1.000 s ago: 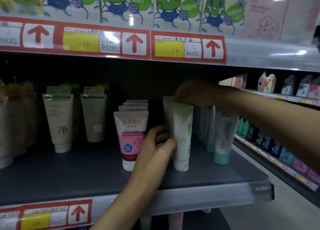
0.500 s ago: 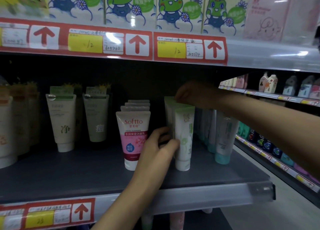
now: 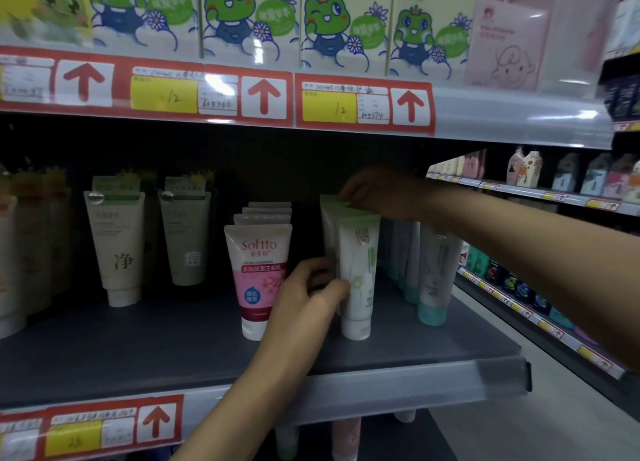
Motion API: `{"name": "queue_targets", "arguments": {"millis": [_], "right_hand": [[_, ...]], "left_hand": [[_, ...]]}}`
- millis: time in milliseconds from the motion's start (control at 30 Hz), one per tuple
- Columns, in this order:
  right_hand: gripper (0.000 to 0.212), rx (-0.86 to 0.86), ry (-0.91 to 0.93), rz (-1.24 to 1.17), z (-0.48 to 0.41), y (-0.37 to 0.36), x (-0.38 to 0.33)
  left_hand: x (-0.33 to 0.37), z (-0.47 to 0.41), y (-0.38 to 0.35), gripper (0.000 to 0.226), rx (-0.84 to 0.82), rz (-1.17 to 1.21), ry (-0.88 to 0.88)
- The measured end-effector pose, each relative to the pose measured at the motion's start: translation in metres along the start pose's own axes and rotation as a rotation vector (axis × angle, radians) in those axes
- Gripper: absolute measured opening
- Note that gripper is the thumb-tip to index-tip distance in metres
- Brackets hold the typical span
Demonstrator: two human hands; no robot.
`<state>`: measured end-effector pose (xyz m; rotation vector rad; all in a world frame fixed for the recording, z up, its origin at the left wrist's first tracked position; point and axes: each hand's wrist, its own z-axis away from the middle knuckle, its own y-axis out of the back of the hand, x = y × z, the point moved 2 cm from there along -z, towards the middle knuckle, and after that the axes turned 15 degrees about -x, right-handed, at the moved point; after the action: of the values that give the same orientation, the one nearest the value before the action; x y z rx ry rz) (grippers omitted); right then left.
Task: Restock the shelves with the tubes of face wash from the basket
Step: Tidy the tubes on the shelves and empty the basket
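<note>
Left hand (image 3: 311,292) grips the white-green tubes (image 3: 358,287) low; right hand (image 3: 375,192) pinches their tops. Pink Softto tubes (image 3: 258,270) crowd left, teal-capped tubes (image 3: 434,280) right.

The left hand (image 3: 311,297) holds the white-green tubes (image 3: 358,280) low, the right hand (image 3: 377,192) pinches their tops.

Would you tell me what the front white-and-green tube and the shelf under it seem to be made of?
The tube looks like soft plastic, smooth with a slight sheen and a crimped flat top. The shelf is probably painted metal: flat, dark grey, matte.
</note>
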<state>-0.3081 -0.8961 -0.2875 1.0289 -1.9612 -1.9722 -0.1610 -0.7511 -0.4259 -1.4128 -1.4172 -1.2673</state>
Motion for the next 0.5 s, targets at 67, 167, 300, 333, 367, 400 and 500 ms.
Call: {"name": "queue_targets", "arguments": {"millis": [67,167,300,333,367,400,500], "right_hand": [[0.023,0.004,0.0,-0.021,-0.0005,-0.0005,-0.0013],[0.022,-0.001,0.002,-0.057,-0.0032,-0.0014,-0.0005],[0.03,-0.018,0.002,-0.116,-0.0054,-0.0001,0.003],[0.032,-0.018,0.003,-0.131,-0.0055,0.0001,0.0042],[0.032,-0.015,0.005,-0.144,-0.0049,0.0005,0.0044],[0.031,-0.013,0.01,-0.16,-0.004,0.0004,0.0046],[0.02,-0.011,-0.003,-0.178,0.0001,0.0001,0.0039]], "left_hand": [[-0.0006,-0.0004,0.0003,0.037,0.002,0.0,0.007],[-0.0008,-0.001,0.0003,0.036,0.006,0.003,0.016],[-0.0015,-0.0016,0.0002,0.036,0.004,-0.006,0.025],[-0.002,-0.0019,0.0003,0.035,0.002,-0.008,0.028],[-0.0022,-0.0022,0.0003,0.035,0.0,-0.009,0.029],[-0.0026,-0.0026,0.0004,0.035,-0.002,-0.011,0.032],[-0.0033,-0.0031,0.0005,0.037,-0.007,-0.006,0.032]]}}
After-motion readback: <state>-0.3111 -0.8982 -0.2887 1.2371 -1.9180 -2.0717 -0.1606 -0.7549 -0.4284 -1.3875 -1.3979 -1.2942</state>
